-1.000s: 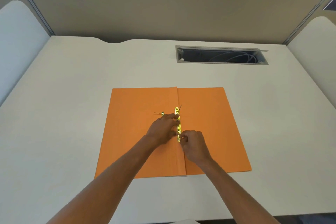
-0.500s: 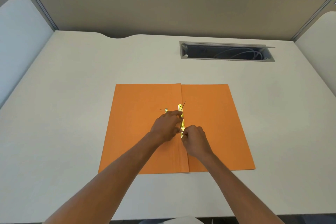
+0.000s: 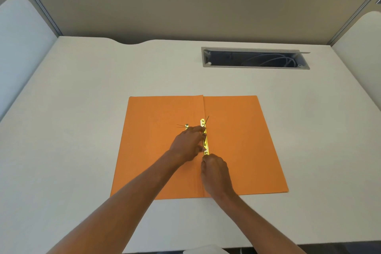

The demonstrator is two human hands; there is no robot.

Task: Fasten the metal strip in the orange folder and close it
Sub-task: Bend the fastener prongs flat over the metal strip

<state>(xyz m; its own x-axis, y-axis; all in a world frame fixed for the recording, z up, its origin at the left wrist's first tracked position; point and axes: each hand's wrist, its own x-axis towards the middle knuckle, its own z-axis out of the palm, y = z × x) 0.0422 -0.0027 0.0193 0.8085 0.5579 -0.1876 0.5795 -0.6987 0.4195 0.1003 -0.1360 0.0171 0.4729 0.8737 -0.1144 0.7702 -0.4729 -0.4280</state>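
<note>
The orange folder (image 3: 243,146) lies open and flat on the desk. A gold metal strip (image 3: 205,142) runs along its centre fold, with a thin prong sticking up at its far end. A second small gold piece (image 3: 186,126) lies on the left leaf, partly hidden by my left hand (image 3: 188,144), whose fingers press on the strip's middle. My right hand (image 3: 214,171) sits just below the strip, fingertips pinched at its near end.
A cable slot (image 3: 255,58) with grey wires is cut into the beige desk (image 3: 82,130) behind the folder. Partition walls (image 3: 185,10) close off the back and both sides. A label reads 008 at the top left.
My right hand has slid toward me, from beside the strip's lower part to just below its near end. My left hand stays on the strip.
</note>
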